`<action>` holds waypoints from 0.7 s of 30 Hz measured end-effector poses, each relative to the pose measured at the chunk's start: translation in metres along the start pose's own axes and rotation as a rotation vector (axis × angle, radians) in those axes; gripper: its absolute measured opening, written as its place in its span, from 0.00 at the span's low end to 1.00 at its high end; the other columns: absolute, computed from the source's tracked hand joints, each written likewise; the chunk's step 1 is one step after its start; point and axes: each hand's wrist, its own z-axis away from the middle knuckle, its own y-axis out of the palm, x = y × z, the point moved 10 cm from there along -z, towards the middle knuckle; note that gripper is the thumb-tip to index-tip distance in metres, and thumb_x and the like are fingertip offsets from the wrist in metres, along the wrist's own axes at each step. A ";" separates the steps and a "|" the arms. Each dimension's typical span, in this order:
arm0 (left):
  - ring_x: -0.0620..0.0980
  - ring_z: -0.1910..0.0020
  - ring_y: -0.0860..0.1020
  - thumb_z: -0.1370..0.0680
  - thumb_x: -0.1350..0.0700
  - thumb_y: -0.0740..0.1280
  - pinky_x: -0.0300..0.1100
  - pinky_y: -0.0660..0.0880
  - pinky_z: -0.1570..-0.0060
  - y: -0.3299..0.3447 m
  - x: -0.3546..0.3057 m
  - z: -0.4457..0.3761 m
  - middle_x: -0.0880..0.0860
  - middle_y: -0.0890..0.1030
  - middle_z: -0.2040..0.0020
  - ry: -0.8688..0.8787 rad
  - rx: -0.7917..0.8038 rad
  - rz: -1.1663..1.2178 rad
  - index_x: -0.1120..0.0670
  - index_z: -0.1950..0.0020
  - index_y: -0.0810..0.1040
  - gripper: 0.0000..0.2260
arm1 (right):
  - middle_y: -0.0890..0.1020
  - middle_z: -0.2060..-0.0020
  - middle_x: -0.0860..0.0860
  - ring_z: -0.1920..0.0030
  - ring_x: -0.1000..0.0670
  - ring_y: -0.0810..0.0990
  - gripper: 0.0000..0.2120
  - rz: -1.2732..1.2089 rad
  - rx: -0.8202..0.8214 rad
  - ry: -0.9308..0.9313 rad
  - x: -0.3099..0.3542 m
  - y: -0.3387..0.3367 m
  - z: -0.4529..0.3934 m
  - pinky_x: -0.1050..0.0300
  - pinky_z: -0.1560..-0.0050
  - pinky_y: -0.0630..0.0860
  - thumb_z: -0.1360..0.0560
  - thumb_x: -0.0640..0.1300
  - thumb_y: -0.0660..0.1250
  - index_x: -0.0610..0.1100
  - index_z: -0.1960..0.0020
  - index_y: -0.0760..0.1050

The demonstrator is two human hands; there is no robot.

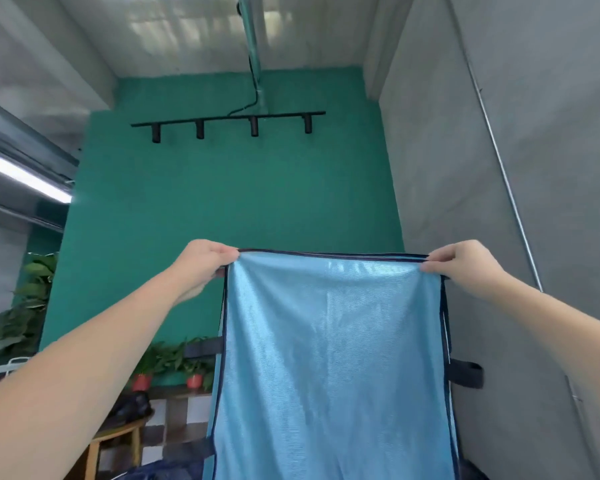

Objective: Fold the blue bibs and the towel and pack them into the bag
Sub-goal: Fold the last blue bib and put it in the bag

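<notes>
A: Status?
B: Fold step. Blue bib (333, 358) hangs in the air, left hand (205, 261) and right hand (465, 263) each with a pinch grip on a top corner.
A: Next?
B: Probably bring the corners together, edges aligned.

I see the bib (333, 358) hanging between my left hand (205, 263) and right hand (465, 263), each pinching a top corner, with potted plants (167, 367) behind it, lower left.

Both arms raised; left hand (207, 259), right hand (465, 261) pinching.
</notes>
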 end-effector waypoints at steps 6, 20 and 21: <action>0.55 0.53 0.84 0.22 0.67 0.70 0.45 0.80 0.52 0.003 0.011 0.004 0.62 0.85 0.50 -0.062 -0.002 0.244 0.69 0.46 0.81 0.06 | 0.86 0.57 0.55 0.50 0.53 0.82 0.06 -0.033 0.043 0.024 -0.008 0.002 -0.003 0.56 0.47 0.75 0.33 0.49 0.82 0.48 0.61 0.86; 0.48 0.55 0.80 0.21 0.60 0.70 0.40 0.73 0.53 0.067 0.154 -0.056 0.49 0.85 0.56 0.007 0.148 -0.428 0.50 0.48 0.80 0.05 | 0.85 0.57 0.48 0.52 0.48 0.82 0.10 -0.002 0.141 0.118 -0.115 0.109 -0.042 0.56 0.53 0.73 0.30 0.45 0.80 0.47 0.52 0.82; 0.47 0.54 0.80 0.20 0.60 0.69 0.40 0.72 0.52 0.078 0.173 -0.064 0.48 0.84 0.55 0.009 0.177 -0.498 0.49 0.48 0.80 0.06 | 0.84 0.55 0.48 0.51 0.48 0.81 0.11 0.020 0.158 0.131 -0.130 0.126 -0.047 0.56 0.51 0.73 0.29 0.45 0.79 0.48 0.49 0.82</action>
